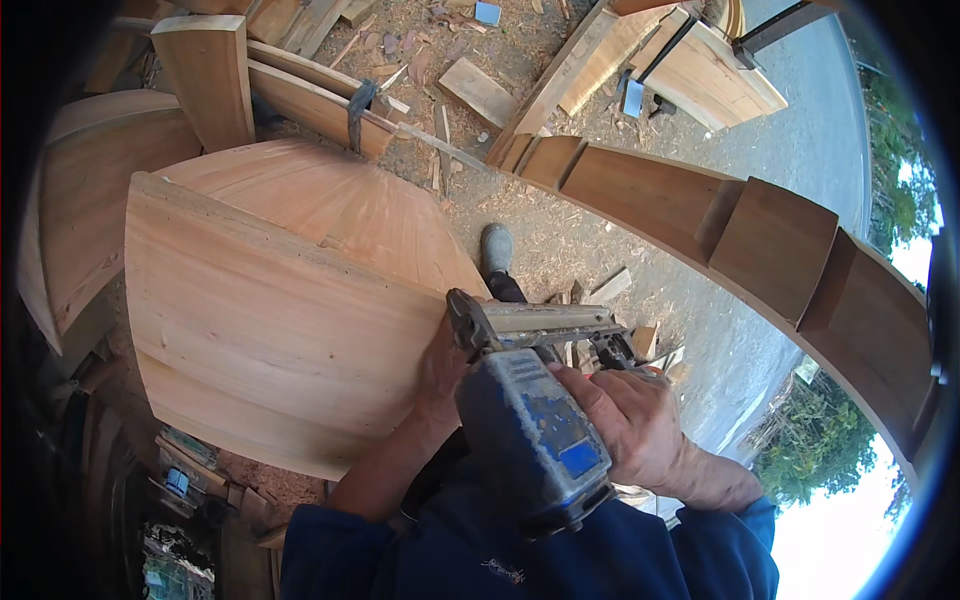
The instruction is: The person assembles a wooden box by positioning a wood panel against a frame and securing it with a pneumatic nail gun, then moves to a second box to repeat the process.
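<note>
My right hand (632,425) is closed on the handle of a scuffed blue-and-grey nail gun (525,430). The gun's nose rests at the upper right corner of a pale, slightly curved wooden panel (270,320), which meets a second wooden panel (310,195) behind it. Partly hidden by the gun, my left hand (440,370) grips the right edge of the front panel; its fingertips are out of sight.
A long curved wooden frame (760,230) arches along the right. Boards (200,80) and another curved piece (100,200) lie at left; more planks (690,80) are at top. My boot (497,250) stands on sawdust-strewn ground (560,240). A paved surface (800,130) runs beyond.
</note>
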`<state>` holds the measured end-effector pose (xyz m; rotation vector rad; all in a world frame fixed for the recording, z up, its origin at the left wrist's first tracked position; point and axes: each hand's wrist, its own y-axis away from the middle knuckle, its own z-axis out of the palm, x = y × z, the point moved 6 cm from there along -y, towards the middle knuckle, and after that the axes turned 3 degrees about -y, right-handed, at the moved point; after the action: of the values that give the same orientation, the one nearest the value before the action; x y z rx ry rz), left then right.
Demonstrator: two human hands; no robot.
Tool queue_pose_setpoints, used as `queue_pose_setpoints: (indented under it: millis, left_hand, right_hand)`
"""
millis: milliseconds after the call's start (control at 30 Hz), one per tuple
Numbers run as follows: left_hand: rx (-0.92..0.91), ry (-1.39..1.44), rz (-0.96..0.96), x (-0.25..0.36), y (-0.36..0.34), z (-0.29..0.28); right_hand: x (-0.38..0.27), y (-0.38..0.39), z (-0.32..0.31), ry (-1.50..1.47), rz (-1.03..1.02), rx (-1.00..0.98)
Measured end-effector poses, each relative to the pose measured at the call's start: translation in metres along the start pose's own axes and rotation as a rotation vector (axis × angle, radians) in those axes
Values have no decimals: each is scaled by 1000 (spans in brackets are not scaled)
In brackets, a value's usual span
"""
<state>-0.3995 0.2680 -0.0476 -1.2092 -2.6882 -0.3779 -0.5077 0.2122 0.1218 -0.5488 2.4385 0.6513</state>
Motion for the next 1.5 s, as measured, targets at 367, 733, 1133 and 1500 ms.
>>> queue_pose_setpoints:
  millis: [367, 733, 1133, 1500]
  left_hand:
    - [426, -9, -357, -124, 32, -48]
    - [206, 126, -172, -124, 6, -51]
    - [333, 148, -159, -127, 11, -49]
    - [429, 134, -207, -130, 15, -50]
  right_hand:
    - [23, 37, 32, -211, 195, -14]
    - [21, 11, 48, -197, 214, -114]
    - [14, 4, 51, -189, 235, -119]
    - [15, -4, 49, -178, 290, -172]
